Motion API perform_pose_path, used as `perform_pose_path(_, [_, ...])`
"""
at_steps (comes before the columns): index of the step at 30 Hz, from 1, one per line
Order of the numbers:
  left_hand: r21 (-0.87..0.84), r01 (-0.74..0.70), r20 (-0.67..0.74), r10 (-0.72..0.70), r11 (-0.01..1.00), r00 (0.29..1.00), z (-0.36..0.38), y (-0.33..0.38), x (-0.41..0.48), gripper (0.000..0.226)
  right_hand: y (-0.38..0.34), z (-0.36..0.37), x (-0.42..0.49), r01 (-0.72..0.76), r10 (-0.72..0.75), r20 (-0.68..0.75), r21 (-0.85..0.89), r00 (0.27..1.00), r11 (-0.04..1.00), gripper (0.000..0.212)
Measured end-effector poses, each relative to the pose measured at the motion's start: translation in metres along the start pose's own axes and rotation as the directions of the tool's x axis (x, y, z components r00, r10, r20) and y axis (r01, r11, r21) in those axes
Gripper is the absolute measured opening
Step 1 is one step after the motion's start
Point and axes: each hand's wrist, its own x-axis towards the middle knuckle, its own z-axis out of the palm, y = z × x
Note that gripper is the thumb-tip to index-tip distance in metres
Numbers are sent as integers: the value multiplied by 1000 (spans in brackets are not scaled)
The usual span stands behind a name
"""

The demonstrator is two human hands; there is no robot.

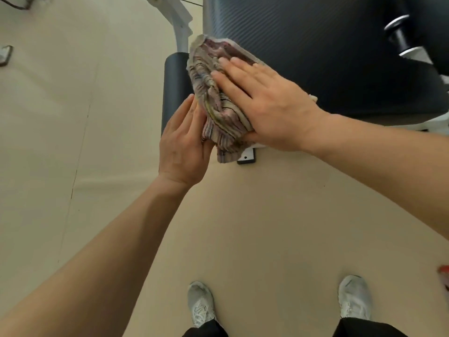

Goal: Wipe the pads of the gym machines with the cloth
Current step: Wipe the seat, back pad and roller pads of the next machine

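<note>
Two straight-fingered hands: right hand presses the cloth mid-frame, left hand touches its edge. Wiping looks underway; sweeping the pad, upper right, comes next.

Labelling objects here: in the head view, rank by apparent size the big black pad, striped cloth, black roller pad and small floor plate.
1. big black pad
2. striped cloth
3. black roller pad, partly hidden by the cloth, so uncertain
4. small floor plate
</note>
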Motion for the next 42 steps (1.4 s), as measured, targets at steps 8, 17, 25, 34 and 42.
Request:
perform_pose_path(8, [-414,583,99,-602,699,793,13,43,-34,42,-20,-7,3,-58,59,1,89,998,994,77])
perform_pose_path(17, [-773,453,-141,-817,444,560,-3,107,4,49,-39,-12,-3,-188,197,2,304,980,934,73])
perform_pose_path(25, [-816,503,103,-784,286,613,-5,88,34,52,-45,-17,18,-387,353,160,405,922,828,70])
perform_pose_path(34, [-798,598,480,-523,74,704,10,6,102,50,5,-15,126,-590,531,314,132,787,797,61])
perform_pose_path(42, [-770,636,534,-491,56,689,9,34,45,62,-41,-15,77,-670,613,288,171,736,723,77])
